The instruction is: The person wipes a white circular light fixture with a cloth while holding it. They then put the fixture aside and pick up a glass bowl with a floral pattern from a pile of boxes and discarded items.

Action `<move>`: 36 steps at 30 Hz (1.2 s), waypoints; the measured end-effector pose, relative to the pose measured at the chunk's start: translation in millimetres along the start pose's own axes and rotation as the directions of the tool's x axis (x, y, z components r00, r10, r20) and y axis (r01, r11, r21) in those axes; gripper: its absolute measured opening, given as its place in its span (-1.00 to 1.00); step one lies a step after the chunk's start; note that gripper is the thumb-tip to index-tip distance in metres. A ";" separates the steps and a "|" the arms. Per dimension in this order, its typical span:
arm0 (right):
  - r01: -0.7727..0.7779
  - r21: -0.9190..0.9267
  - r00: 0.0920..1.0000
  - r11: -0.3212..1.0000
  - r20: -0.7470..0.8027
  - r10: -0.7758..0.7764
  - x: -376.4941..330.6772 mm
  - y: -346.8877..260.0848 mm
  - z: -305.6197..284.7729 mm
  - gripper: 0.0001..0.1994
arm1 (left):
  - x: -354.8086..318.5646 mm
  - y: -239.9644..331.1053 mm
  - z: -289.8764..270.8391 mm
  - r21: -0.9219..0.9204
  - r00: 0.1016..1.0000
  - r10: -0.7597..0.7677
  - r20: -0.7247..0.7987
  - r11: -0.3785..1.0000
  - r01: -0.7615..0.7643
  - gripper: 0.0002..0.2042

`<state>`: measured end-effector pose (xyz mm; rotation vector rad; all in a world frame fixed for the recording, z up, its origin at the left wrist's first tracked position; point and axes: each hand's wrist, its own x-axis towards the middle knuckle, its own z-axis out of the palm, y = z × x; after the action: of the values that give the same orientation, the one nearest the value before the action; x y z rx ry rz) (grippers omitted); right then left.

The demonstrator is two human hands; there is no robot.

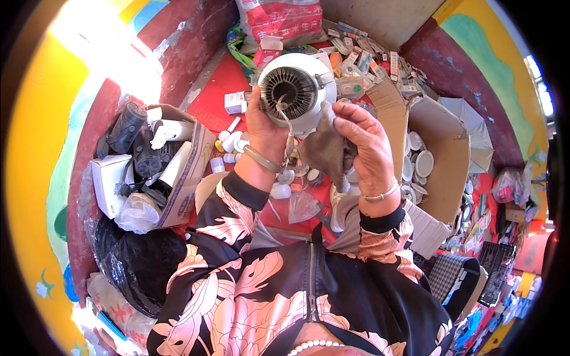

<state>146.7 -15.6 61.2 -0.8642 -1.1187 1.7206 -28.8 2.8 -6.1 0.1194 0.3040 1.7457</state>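
The left hand (264,127) is gripping the round white lamp fixture (297,89) from its left side, holding it up with the dark finned back facing the camera. The right hand (365,142) is closing around a grey cloth (325,148), which is hanging just below and to the right of the fixture, its long side pointing downward. A thin wire (287,118) is dangling between them. The fingertips behind the fixture are hidden, and the fixture's front face is not visible.

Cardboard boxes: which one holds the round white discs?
The open cardboard box on the right, beside the right hand, has round white discs inside. The box on the left instead holds dark and white fixtures.
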 end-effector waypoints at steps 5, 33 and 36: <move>0.360 -0.823 0.892 0.440 0.166 -0.419 -4.2 -9.8 -4.3 -0.78 | 4.2 6.5 0.4 -0.094 0.997 -0.064 -0.034 0.994 0.060 -0.67; 0.222 -0.641 0.966 0.735 0.040 -0.256 -7.2 -22.8 -10.9 -0.79 | -3.0 1.6 7.9 0.004 0.997 -0.050 0.060 0.999 0.050 -0.60; 0.353 -0.700 0.911 0.620 0.108 -0.397 -9.3 -18.4 -2.4 -0.80 | -7.8 -4.0 14.1 0.148 0.998 0.018 0.060 0.989 -0.027 -0.57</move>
<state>157.8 -19.7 78.4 -1.0220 -1.8302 0.8747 -20.0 -2.2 7.0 0.2825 0.3906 1.7378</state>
